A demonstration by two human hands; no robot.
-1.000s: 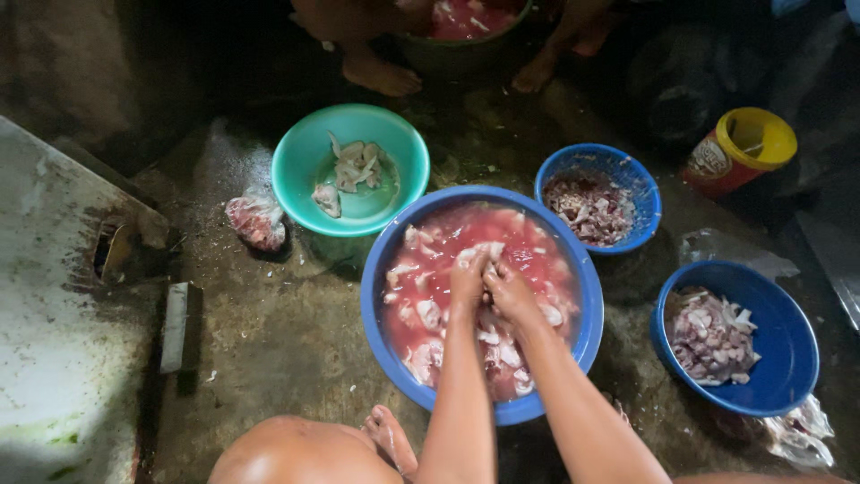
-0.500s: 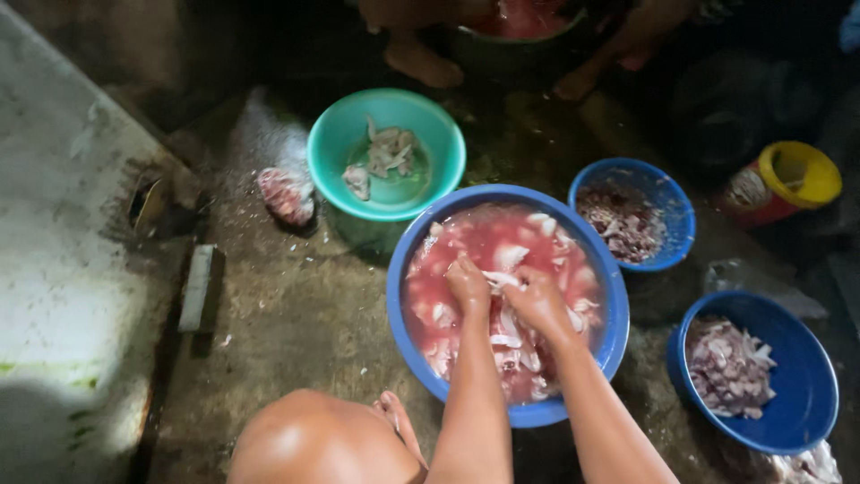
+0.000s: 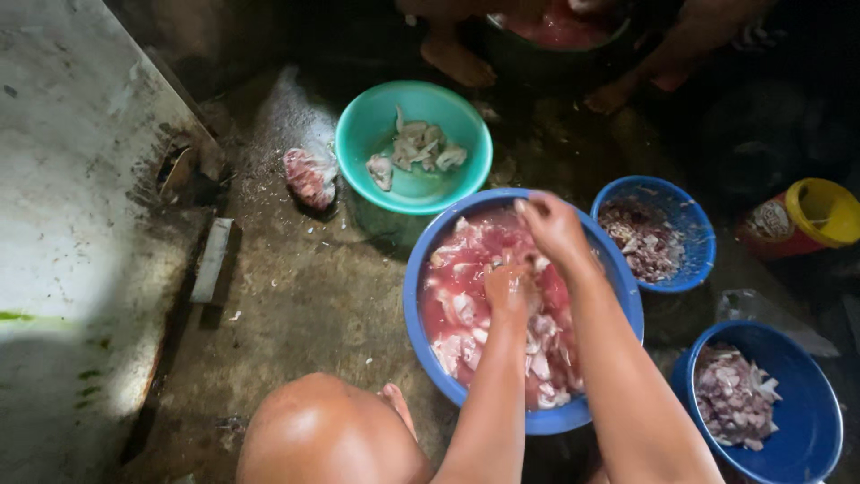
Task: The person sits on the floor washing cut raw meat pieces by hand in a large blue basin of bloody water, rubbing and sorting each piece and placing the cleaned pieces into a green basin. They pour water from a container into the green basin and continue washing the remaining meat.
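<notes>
A smooth blue plastic basin (image 3: 419, 314) at centre holds wet, glossy pink meat pieces (image 3: 466, 269) in reddish water. Above it sits a smooth teal plastic bowl (image 3: 367, 134). The concrete floor (image 3: 296, 305) looks rough, damp and matt. 2 more blue plastic bowls sit at right.

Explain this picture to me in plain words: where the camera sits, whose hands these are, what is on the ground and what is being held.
The camera is worn on a person's head and looks down, so the two bare arms coming up from the bottom edge are that person's own. The left hand is down in a big blue basin of reddish water and pale meat pieces. The right hand is raised above it, fingers pinched; what it holds is too small to tell. Around the basin on the wet ground stand a green bowl with a few pieces, two smaller blue bowls of chopped meat, and a yellow and red tub. The bare feet at the top belong to other people.
</notes>
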